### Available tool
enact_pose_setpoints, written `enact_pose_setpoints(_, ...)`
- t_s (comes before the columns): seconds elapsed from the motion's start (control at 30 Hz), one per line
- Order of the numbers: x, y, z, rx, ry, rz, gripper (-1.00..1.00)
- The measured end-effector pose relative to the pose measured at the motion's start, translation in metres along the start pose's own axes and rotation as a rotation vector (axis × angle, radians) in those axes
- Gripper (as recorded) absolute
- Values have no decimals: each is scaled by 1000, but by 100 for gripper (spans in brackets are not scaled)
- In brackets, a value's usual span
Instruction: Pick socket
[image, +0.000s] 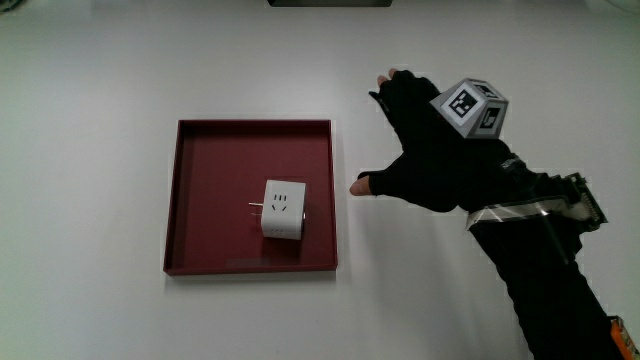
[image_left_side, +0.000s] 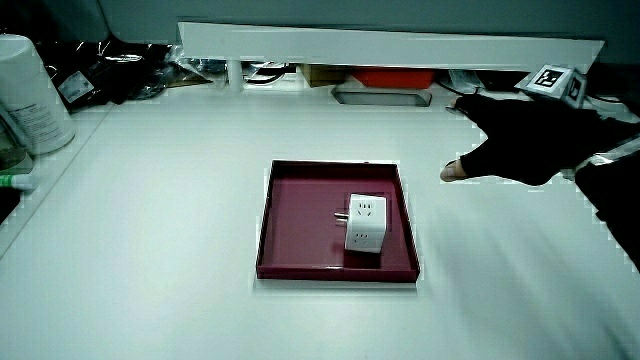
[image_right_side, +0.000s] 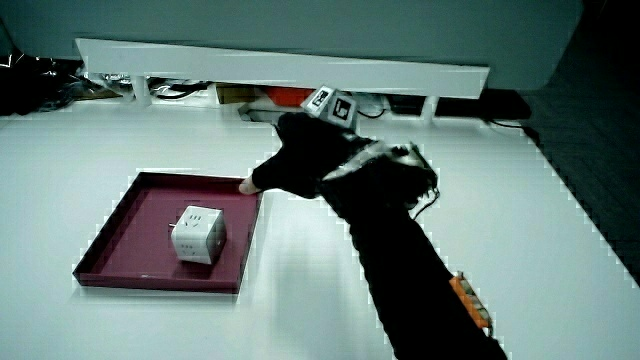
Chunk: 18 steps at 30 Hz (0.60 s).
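White socket (image: 284, 210) lies in the red tray (image: 200, 150) (hand (image: 425, 150) beside it, fingers spread, empty)

forearm (image: 540, 270) cut off, partition clutter (image_left_side: 120, 65) indistinct

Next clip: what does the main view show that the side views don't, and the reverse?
Only the main view looks straight down on the socket, showing its hole pattern from above, and the bare table all around the tray.

Only the side views show the low partition with clutter beneath it, and a white container at the table's edge.

Both show the white socket lying in the dark red tray, and the hand beside the tray with fingers spread, holding nothing.
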<state>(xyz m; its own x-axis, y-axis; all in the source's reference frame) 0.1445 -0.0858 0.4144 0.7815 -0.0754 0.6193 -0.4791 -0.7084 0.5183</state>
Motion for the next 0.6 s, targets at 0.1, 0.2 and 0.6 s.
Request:
enact_pose_setpoints(0.1, 4, 10, -14, -114, 81, -16, 0)
enact_pose_setpoints(0.2, -6, 12, -21, -37, 1, 16, 0)
enact_pose_setpoints(0.6, -11, 39, -69, -154, 33, 34, 0)
